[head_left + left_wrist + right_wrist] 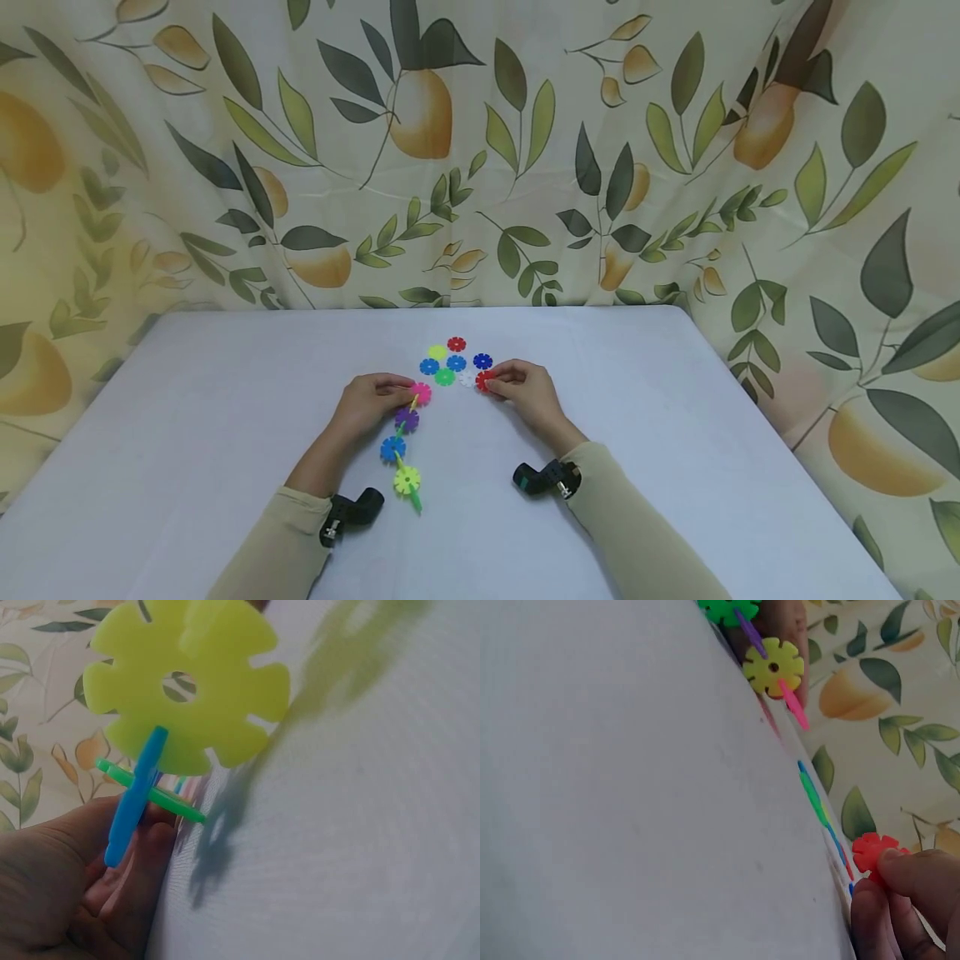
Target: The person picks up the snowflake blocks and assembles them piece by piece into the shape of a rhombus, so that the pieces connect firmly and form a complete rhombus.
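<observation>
My left hand (367,404) pinches the far end of a chain of slotted plastic snowflake discs, by the pink disc (422,393). Toward me the chain runs through a purple disc (407,419), a blue disc (392,449) and a yellow disc (407,479), with edge-on discs between them. In the left wrist view, a large yellow disc (225,697) hides part of the chain. Between thumb and fingers, my right hand (528,392) holds a loose red disc (871,851), apart from the chain.
Beyond the hands several loose discs lie flat on the white table (225,400): another red disc (456,343), a green disc (445,377), a dark blue disc (483,361) and others. A leaf-and-fruit patterned curtain (480,192) hangs behind the table.
</observation>
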`<state>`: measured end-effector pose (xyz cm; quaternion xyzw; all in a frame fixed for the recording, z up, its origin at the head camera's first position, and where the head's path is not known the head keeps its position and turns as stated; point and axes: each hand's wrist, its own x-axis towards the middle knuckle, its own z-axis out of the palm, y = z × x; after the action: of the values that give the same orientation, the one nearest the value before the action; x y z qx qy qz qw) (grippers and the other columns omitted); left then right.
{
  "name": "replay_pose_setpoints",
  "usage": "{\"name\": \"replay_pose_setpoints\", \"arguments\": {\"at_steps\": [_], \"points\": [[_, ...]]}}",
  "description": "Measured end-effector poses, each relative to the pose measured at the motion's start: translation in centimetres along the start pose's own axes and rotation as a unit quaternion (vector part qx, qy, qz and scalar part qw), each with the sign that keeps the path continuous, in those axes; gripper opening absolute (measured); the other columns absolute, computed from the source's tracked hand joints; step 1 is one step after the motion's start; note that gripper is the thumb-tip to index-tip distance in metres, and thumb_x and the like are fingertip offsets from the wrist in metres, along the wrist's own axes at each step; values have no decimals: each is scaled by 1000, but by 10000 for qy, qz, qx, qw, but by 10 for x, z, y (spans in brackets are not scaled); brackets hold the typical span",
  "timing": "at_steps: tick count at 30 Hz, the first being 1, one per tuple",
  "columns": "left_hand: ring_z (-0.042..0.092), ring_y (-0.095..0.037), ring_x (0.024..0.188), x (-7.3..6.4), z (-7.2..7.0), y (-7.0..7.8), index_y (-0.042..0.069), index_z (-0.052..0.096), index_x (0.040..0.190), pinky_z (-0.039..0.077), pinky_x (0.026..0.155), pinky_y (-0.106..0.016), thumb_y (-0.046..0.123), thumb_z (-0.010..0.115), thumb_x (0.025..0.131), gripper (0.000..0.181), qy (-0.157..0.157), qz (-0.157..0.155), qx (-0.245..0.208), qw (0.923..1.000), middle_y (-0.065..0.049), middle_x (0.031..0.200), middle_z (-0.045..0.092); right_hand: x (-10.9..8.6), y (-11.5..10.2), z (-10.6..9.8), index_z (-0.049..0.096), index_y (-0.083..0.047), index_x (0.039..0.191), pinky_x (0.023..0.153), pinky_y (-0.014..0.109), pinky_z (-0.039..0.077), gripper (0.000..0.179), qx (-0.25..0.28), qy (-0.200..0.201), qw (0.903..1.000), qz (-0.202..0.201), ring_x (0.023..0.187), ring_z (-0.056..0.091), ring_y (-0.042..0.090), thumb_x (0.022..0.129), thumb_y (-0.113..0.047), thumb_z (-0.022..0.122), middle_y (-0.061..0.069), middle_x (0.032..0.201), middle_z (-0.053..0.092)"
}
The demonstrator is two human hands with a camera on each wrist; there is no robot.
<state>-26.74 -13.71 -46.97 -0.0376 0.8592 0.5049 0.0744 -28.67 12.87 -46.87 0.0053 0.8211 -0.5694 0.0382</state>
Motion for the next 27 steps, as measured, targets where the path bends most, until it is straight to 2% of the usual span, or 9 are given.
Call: {"name": "replay_pose_setpoints", "arguments": {"at_steps": [4, 12, 20, 27], "points": [[67, -14, 83, 0, 0, 0, 11, 73, 112, 56, 78, -28, 27, 72, 90, 27, -7, -6, -24, 10000, -2, 92, 74, -13, -4, 10, 73, -7, 97, 71, 24, 56, 14, 68, -151, 9997, -199, 77, 66, 15, 84, -9, 77, 5, 89, 71], [67, -12, 84, 1, 0, 0, 14, 74, 112, 55, 83, -31, 29, 72, 91, 26, 1, 9, 42, 10000, 0, 93, 75, -29, -15, 33, 75, -9, 92, 66, 22, 52, 11, -177, -464, 9977, -458, 77, 63, 14, 82, -10, 79, 1, 86, 73], [66, -12, 83, -1, -2, 4, 14, 74, 112, 54, 85, -35, 29, 72, 90, 27, -8, 76, 130, 9999, 0, 91, 75, -31, -20, 50, 75, -10, 92, 66, 23, 53, 11, -200, -726, 9946, -709, 76, 64, 14, 83, -11, 79, 1, 88, 74], [64, -14, 88, -1, -2, 4, 15, 74, 112, 52, 86, -34, 30, 72, 90, 26, 10, 30, 111, 9999, 0, 96, 75, -29, -20, 56, 75, -10, 92, 66, 22, 53, 11, -208, -699, 9941, -803, 75, 65, 12, 82, -10, 79, 1, 87, 75]]}}
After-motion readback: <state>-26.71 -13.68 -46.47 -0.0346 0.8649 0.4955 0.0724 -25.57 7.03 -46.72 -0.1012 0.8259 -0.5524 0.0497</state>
